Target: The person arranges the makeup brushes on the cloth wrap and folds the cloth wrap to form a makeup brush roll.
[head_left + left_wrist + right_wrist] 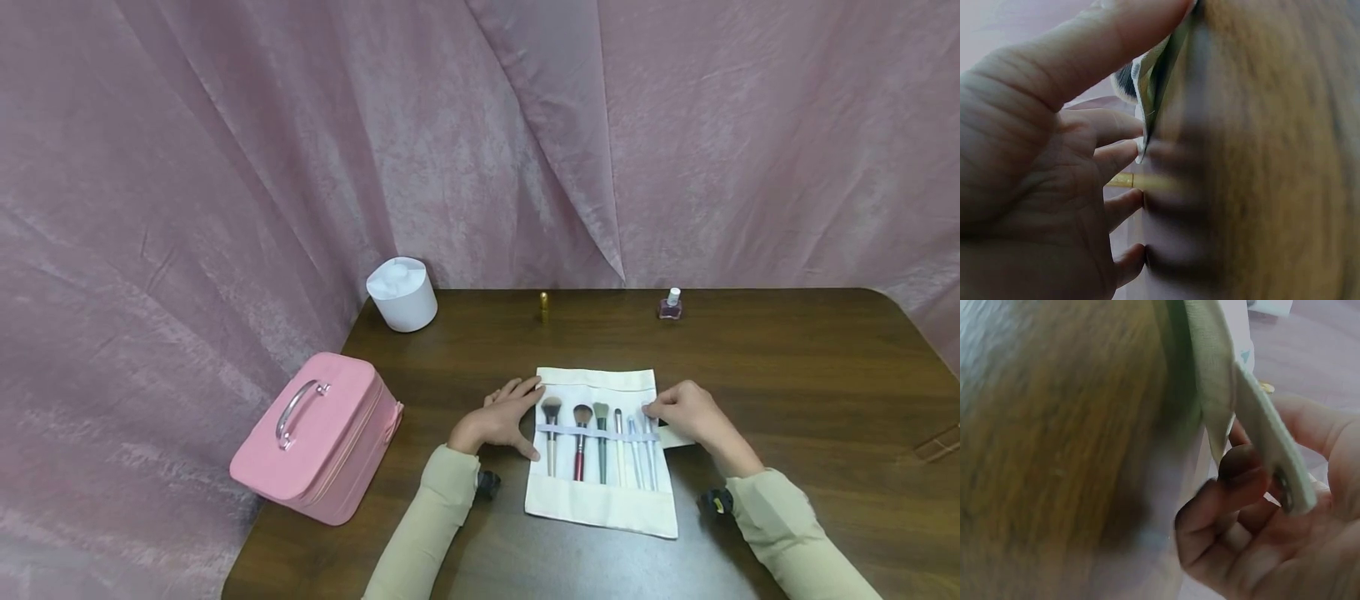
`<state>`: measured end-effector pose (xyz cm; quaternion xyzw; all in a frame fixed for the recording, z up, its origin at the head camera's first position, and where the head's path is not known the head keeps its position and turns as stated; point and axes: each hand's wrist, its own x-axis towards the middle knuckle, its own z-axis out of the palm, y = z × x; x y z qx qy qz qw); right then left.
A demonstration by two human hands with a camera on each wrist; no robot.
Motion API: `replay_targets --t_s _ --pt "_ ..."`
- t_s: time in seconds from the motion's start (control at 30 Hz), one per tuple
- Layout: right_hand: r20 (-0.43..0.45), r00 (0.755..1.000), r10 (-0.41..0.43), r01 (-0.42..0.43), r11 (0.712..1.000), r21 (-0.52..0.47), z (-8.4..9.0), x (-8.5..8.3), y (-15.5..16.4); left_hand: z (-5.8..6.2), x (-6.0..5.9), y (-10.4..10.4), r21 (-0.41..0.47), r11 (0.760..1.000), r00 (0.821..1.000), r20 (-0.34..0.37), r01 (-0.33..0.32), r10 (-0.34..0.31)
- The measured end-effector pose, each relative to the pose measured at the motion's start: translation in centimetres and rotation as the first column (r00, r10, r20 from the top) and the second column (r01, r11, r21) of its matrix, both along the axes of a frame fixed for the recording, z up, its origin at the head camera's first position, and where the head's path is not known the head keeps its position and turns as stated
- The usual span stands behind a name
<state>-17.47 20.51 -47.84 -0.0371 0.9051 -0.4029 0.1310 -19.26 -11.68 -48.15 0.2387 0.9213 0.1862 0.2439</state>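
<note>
Pinkish velvet curtain (495, 150) behind brown wooden table (787, 375), white brush roll (600, 508) lying spread out on it, left hand (501, 419) with fingers splayed at its left edge, right hand (692, 412) with curled fingers pinching the rightmost brush (651, 458) near its top.

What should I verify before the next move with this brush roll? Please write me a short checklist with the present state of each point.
1. Brush roll unrolled on the table: ok.
2. Left hand at the roll's left edge: ok.
3. Brushes side by side, not crossed: ok.
4. Right hand gripping the rightmost brush: cannot tell; the fingers are at its upper end, but the contact is hidden.
5. Strap fastened: not ok; its snap end is free.
6. Pink case standing apart from the roll: ok.
</note>
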Motion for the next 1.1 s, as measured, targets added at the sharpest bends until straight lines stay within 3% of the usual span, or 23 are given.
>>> replay_targets --t_s 0.43,0.7,0.97,1.1 --pt "-0.025 1.0 0.016 -0.013 0.993 0.118 -0.3 0.8 0.2 -0.1 -0.2 0.7 -0.004 1.0 1.0 0.003 0.015 -0.015" --pt "-0.082 0.996 0.034 -0.021 0.987 0.158 1.9 1.3 0.0 0.1 -0.1 0.4 0.015 1.0 1.0 0.021 0.0 -0.001" --pt "-0.232 0.971 0.058 -0.015 0.983 0.185 4.1 2.6 -0.7 2.5 -1.3 0.7 0.069 0.996 0.998 0.034 -0.051 0.049" --pt "-0.315 0.947 0.066 -0.006 0.982 0.189 4.9 3.8 -1.8 4.1 -2.2 1.8 0.137 0.99 1.0 0.006 -0.023 0.022"
